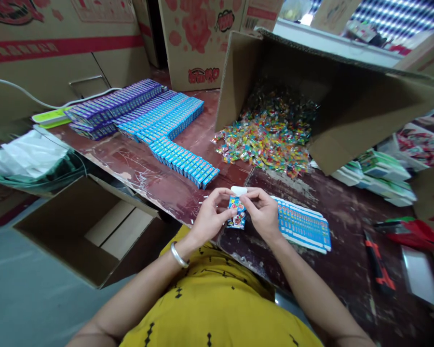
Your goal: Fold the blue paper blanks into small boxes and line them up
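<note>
Between my two hands, near the front edge of the table, is a small blue candy box (pixel 237 219) with a printed picture and a raised white flap at its top. My left hand (pixel 214 212) grips the box from the left, its thumb across the front. My right hand (pixel 263 211) pinches the upper right of the same box by the flap. Just right of it lies a fanned row of flat blue cartons (pixel 304 225). Further off, wrapped candies (pixel 271 140) spill out of a tipped cardboard box (pixel 347 115).
Rows of blue boxes (pixel 166 118) and stacked purple boxes (pixel 119 103) stand at the back left. An open carton (pixel 83 236) sits below the table edge. On the right lie a red-and-black cutter (pixel 379 265), a red scoop (pixel 415 233) and green-white packs (pixel 379 173).
</note>
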Motion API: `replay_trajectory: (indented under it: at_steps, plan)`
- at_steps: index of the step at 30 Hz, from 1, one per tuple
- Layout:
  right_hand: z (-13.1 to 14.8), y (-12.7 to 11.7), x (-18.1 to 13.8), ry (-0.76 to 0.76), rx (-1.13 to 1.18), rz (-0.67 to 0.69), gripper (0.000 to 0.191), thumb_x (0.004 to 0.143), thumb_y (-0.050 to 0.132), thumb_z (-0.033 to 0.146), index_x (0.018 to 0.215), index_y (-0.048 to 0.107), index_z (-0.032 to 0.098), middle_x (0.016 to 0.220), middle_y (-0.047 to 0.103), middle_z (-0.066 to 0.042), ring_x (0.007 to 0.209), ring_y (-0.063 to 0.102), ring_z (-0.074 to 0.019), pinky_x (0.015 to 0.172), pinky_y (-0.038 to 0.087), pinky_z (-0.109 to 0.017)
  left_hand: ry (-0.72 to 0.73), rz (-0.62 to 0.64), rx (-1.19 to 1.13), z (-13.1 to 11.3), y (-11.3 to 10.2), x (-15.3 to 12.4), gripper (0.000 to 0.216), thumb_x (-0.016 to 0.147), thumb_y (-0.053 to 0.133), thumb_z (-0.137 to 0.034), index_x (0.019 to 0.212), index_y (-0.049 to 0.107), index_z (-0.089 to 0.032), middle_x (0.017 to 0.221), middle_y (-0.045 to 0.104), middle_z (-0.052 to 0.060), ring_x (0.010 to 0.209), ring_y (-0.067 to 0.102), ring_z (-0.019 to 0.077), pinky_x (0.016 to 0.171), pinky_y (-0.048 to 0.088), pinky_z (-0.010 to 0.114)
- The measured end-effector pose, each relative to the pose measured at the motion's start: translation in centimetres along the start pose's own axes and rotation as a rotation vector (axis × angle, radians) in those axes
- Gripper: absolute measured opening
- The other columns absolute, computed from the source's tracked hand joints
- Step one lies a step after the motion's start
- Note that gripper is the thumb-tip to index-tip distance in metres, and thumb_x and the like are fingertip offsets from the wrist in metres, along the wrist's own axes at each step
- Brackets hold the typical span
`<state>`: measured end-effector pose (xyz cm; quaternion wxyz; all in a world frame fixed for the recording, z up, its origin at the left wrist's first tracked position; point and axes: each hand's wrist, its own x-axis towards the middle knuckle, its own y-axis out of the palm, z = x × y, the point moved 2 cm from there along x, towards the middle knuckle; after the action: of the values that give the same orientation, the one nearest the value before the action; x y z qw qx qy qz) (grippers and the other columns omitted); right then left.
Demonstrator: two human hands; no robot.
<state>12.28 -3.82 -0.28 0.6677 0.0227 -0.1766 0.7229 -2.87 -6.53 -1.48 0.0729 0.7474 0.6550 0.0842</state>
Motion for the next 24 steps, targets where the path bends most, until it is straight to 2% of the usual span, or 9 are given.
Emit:
replay_trajectory:
  at_steps: [3,5,8,12,17,20,24]
  plan:
    - [0.1,0.3,0.3,0.034,0.113,-0.024,0.025,0.082,0.069,0.035,0.096,0.051,0.025,0.093,0.07,-0.003,0.087,0.068,-0.0201,0.079,0.055,-0.035,-0.05,-0.042,-0.076,0.2,0.1,0.1,0.046,0.075,0.073,-0.025,0.11,0.043,-0.022,0.103,0.062,0.002,0.072,0.063,0.0097,0.061,0.049,0.019]
    - [0.2,0.3,0.7,0.054,0.127,0.032,0.025,0.081,0.07,0.038,0.092,0.053,0.024,0.089,0.07,-0.003,0.083,0.067,-0.0188,0.076,0.055,-0.033,-0.085,-0.061,-0.083,0.4,0.0,0.0,0.05,0.074,0.074,-0.024,0.11,0.041,-0.023,0.102,0.062,0.001,0.063,0.061,0.0068,0.056,0.047,0.018]
    - [0.1,0.2,1.4,0.114,0.098,0.135,0.025,0.079,0.071,0.042,0.078,0.056,0.022,0.086,0.069,-0.003,0.079,0.065,-0.0177,0.073,0.054,-0.031,-0.074,-0.1,0.005,0.6,-0.3,-0.2,0.049,0.074,0.074,-0.025,0.111,0.042,-0.023,0.105,0.062,0.003,0.074,0.065,0.0106,0.064,0.051,0.021]
    - [-0.1,-0.2,2.3,0.21,0.076,0.228,0.028,0.07,0.079,0.041,0.081,0.065,0.019,0.081,0.07,-0.003,0.074,0.064,-0.0179,0.068,0.052,-0.03,0.007,-0.124,0.15,0.3,-0.6,-0.5,0.045,0.077,0.071,-0.022,0.114,0.044,-0.022,0.109,0.062,0.006,0.101,0.065,0.0185,0.081,0.055,0.029]
    - [-0.1,-0.6,3.1,0.264,0.062,0.258,0.025,0.07,0.079,0.04,0.068,0.068,0.018,0.068,0.068,-0.002,0.064,0.06,-0.016,0.062,0.048,-0.028,0.028,-0.051,0.163,-0.2,-0.5,-0.7,0.048,0.079,0.067,-0.016,0.12,0.044,-0.022,0.117,0.064,0.008,0.104,0.065,0.0194,0.087,0.055,0.033]
    - [0.1,-0.5,2.9,0.201,-0.01,0.265,0.024,0.074,0.075,0.041,0.069,0.068,0.018,0.07,0.068,-0.002,0.066,0.061,-0.0171,0.063,0.048,-0.03,0.027,-0.027,0.172,-0.3,-0.6,-0.8,0.051,0.08,0.065,-0.015,0.126,0.046,-0.023,0.118,0.063,0.008,0.107,0.064,0.0202,0.087,0.055,0.032]
    - [1.3,-0.6,2.0,-0.027,-0.23,0.295,0.023,0.088,0.06,0.041,0.078,0.069,0.022,0.085,0.07,-0.004,0.079,0.064,-0.0202,0.074,0.051,-0.035,0.035,-0.009,0.204,-0.3,-1.1,-0.8,0.035,0.081,0.061,-0.016,0.116,0.057,-0.02,0.111,0.065,0.006,0.104,0.063,0.0195,0.085,0.054,0.03]
